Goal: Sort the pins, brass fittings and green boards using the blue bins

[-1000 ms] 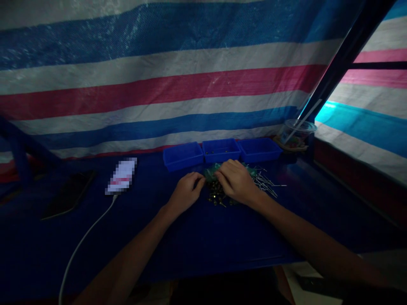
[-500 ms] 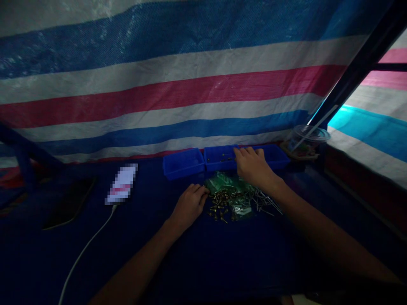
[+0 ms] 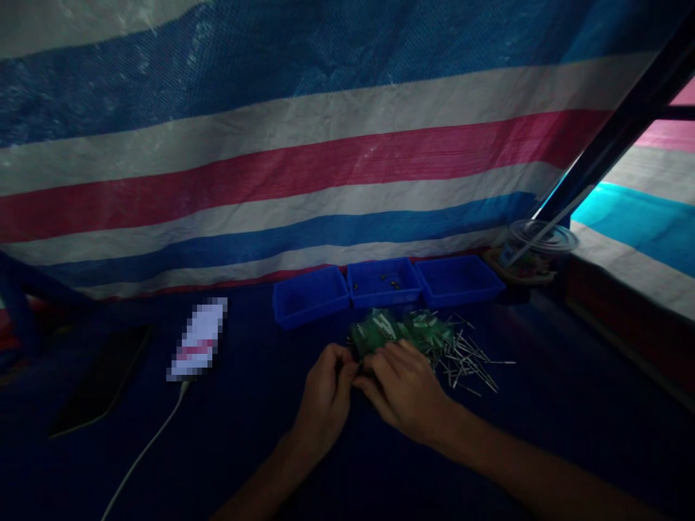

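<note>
My left hand (image 3: 331, 387) is closed in a pinch beside the green plastic bags (image 3: 374, 331). Its fingertips meet those of my right hand (image 3: 405, 383), which is also closed; whatever they pinch is too small and dark to name. Thin metal pins (image 3: 467, 358) lie scattered right of the bags. Behind them stand three blue trays in a row: the left tray (image 3: 310, 295), the middle tray (image 3: 384, 282) with a few small brass-coloured pieces in it, and the right tray (image 3: 459, 280). My hands hide the area just in front of the bags.
A phone with a blurred lit screen (image 3: 198, 339) lies at the left on a white cable (image 3: 144, 449). Beside it is a dark flat device (image 3: 100, 380). A clear plastic tub (image 3: 543, 237) stands at the back right, before a striped sheet (image 3: 326, 159).
My right hand has come back from the middle tray to meet my left hand in front of the bags. The view has shifted slightly, and the brass pieces near the bags are now mostly hidden.
</note>
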Action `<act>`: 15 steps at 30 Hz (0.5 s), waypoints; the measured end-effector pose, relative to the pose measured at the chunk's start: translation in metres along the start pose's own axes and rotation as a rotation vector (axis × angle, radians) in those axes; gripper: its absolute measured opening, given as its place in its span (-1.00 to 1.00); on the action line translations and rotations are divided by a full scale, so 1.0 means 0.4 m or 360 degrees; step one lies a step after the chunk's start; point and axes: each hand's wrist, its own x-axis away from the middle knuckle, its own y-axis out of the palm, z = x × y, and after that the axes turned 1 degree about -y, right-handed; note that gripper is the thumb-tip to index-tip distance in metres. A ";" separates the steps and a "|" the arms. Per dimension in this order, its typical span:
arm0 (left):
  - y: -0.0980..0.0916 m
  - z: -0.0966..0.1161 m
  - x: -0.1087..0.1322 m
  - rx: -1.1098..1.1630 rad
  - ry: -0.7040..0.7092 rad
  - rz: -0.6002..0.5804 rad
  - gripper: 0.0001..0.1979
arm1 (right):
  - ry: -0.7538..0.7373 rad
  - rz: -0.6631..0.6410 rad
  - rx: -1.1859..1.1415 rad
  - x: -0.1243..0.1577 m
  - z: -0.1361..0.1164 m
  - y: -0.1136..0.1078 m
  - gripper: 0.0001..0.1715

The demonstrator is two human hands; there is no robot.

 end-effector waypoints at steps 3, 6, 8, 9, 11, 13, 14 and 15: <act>0.006 -0.002 0.013 0.0170 -0.0067 -0.0132 -0.70 | -0.0014 0.0011 -0.0057 -0.004 0.003 0.000 -0.67; 0.012 -0.005 0.022 0.0345 -0.0196 -0.0223 -0.56 | -0.0111 0.0012 -0.0098 -0.001 0.001 0.009 -0.68; 0.016 -0.003 0.027 0.0420 -0.0259 -0.0249 -0.49 | -0.0143 0.0016 -0.0147 0.004 -0.004 0.016 -0.68; 0.016 -0.002 0.028 0.0434 -0.0272 -0.0260 -0.47 | -0.0138 0.0005 -0.0174 0.006 -0.005 0.019 -0.67; 0.017 0.002 0.028 0.0408 -0.0259 -0.0283 -0.47 | -0.0119 -0.0041 -0.0202 0.011 -0.005 0.021 -0.66; 0.015 0.005 0.025 0.0333 -0.0207 -0.0299 -0.51 | -0.0096 -0.0123 -0.0188 0.014 -0.001 0.020 -0.67; 0.014 0.005 0.023 0.0292 -0.0177 -0.0302 -0.54 | -0.0090 -0.0165 -0.0178 0.016 0.003 0.018 -0.68; 0.012 0.005 0.021 0.0253 -0.0148 -0.0302 -0.56 | -0.0088 -0.0198 -0.0176 0.016 0.006 0.016 -0.69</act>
